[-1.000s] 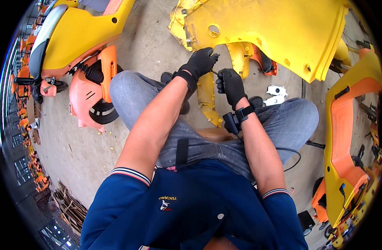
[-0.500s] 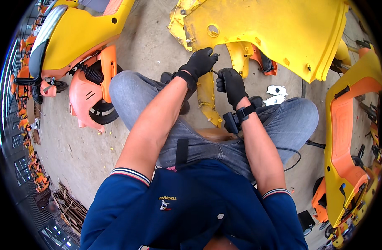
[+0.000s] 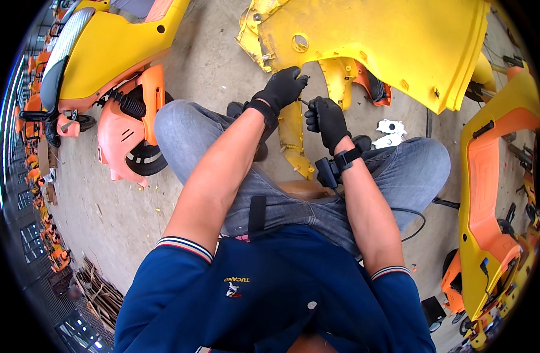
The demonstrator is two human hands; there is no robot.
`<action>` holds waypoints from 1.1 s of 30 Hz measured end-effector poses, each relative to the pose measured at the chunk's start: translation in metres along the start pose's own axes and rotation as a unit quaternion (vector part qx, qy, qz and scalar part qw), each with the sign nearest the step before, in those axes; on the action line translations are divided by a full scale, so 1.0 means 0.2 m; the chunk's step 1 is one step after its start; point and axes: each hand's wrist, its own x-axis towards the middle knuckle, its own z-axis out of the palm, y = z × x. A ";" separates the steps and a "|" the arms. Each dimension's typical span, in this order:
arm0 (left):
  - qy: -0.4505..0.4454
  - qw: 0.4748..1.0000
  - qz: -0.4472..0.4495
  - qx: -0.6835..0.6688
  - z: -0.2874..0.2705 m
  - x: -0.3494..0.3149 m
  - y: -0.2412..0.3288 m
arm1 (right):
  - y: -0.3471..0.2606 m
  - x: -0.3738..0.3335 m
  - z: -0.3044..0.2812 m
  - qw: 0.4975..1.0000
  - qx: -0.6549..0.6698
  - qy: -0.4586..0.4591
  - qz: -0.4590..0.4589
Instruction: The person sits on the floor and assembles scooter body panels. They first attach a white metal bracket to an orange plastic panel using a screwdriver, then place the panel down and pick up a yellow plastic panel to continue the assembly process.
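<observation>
A large yellow plastic body panel (image 3: pixel 364 35), scuffed and dusty, spreads across the top middle, and its narrow strip (image 3: pixel 291 132) runs down between my knees. My left hand (image 3: pixel 282 90), in a black glove, is closed at the top of that strip and covers part of it. Just to the right, my right hand (image 3: pixel 328 120), also gloved, is closed on a thin dark rod-like tool (image 3: pixel 304 102). The tool's tip points left, at the strip's edge below my left fingers. My right fist hides the rest of the tool.
On the left stands a yellow and orange scooter body with a pink front fender (image 3: pixel 118 141). White parts (image 3: pixel 390 134) lie on the floor beyond my right knee. A yellow-orange scooter frame (image 3: pixel 485 188) stands at the right. Sticks (image 3: pixel 96 288) are piled at lower left.
The right end of the yellow panel has shifted slightly upward. Both hands stay in almost the same place, with the tool at the strip.
</observation>
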 end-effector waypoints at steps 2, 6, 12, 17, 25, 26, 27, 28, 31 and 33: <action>0.002 1.000 0.001 -0.001 0.00 0.00 0.01 | 0.04 0.04 -0.02 0.999 0.009 -0.007 -0.052; 0.001 1.000 0.002 -0.007 0.00 0.00 0.00 | 0.06 0.04 -0.03 0.994 0.005 -0.019 -0.108; 0.001 1.000 0.005 -0.011 0.00 0.00 0.00 | -0.01 -0.03 0.04 0.999 0.027 0.026 -0.024; 0.001 1.000 0.011 0.002 -0.01 0.00 0.01 | 0.04 0.05 -0.04 0.999 0.013 -0.015 -0.030; 0.006 1.000 0.011 -0.012 0.01 0.00 -0.01 | 0.04 0.01 0.01 0.997 0.044 0.009 -0.066; 0.007 1.000 0.013 -0.011 0.01 0.00 -0.02 | 0.03 0.00 0.02 0.998 0.046 0.015 -0.047; 0.009 1.000 0.015 -0.009 0.01 0.00 -0.01 | 0.01 -0.01 0.03 0.998 0.048 0.021 -0.028; 0.006 1.000 0.009 -0.008 0.01 0.00 -0.01 | 0.02 0.00 0.01 0.999 0.043 0.008 -0.013; 0.002 1.000 -0.002 -0.007 0.01 0.00 0.00 | 0.03 0.03 -0.04 0.999 0.029 -0.021 0.008; 0.006 1.000 0.003 -0.010 0.00 -0.01 0.00 | 0.04 0.03 -0.05 0.999 0.024 -0.027 -0.014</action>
